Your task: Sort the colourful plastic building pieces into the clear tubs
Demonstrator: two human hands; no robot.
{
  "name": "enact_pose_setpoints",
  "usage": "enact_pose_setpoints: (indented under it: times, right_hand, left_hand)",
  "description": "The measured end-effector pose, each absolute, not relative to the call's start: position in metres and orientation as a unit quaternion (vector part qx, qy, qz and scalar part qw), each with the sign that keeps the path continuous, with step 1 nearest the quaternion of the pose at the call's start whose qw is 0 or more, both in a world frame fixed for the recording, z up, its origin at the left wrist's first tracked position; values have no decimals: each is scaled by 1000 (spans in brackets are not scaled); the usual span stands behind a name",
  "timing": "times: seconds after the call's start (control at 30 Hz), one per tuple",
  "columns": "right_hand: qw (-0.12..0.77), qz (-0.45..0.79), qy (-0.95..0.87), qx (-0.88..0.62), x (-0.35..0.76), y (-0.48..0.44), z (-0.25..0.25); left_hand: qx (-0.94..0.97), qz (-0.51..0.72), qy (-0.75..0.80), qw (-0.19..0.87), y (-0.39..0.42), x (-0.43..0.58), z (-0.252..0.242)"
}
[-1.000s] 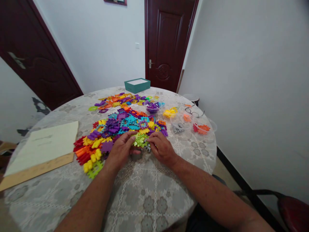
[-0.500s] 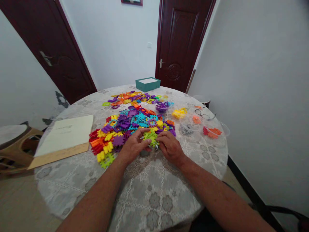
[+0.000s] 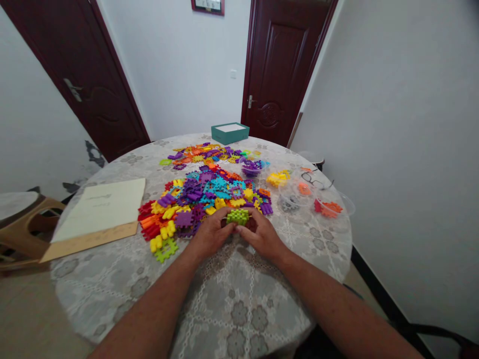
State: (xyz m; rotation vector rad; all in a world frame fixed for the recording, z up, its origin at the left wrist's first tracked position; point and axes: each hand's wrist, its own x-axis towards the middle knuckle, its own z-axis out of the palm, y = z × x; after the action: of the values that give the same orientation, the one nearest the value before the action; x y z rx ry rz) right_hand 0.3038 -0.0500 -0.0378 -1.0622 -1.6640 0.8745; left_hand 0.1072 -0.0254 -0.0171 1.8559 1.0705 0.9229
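Between my two hands is a lime-green block of toothed plastic building pieces (image 3: 237,217), with its notched edge towards me. My left hand (image 3: 211,232) grips its left end, thumb at the lower side. The right end is pinched by my right hand (image 3: 264,234), its thumb also low, close to the left thumb. Just beyond the hands lies a heap of colourful interlocking pieces (image 3: 209,187), mostly purple, blue, yellow and red. A flat lime-green piece (image 3: 165,250) rests at the heap's near left edge.
A second pile of pieces (image 3: 202,152) lies farther back, before a green box (image 3: 230,133). Clear plastic bowls (image 3: 294,197) with pieces, yellow pieces (image 3: 278,178) and eyeglasses (image 3: 316,178) are at right. An open paper pad (image 3: 107,204) lies at left on the patterned tablecloth (image 3: 232,299).
The green piece has turned from showing its flat face to showing its toothed edge. My right hand has opened out from a bunched pinch to grip its right end.
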Motion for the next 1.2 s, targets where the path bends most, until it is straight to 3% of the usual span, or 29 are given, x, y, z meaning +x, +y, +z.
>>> enact_pose_setpoints:
  times: [0.23,0.4,0.57,0.67,0.8,0.93,1.2]
  right_hand:
    - [453,357,-669,-469,306,-48,-37]
    - [481,437,-606,-459,310,-46,-26]
    - [488,457,-574,-473,339,-34,10]
    - [493,358,-599,-519,377,-9,38]
    - [449,161,-616,-627,437,56,64]
    - [369,11,-591,-717,485,127,71]
    - [277,-50,-540,-793,519,188,60]
  left_hand:
    - [667,396,357,521,-26,114,-24]
    - [645,396,340,559,-23,113,-23]
    - [689,402,438,416,-25,109,-18]
    - [743,400,459,277,-26,106,-19]
    - [786,412,429,170,-25,104,-23]
    - [804,417,405,126,-25,105,-24]
    - [811,416,397,111,-24,100,-26]
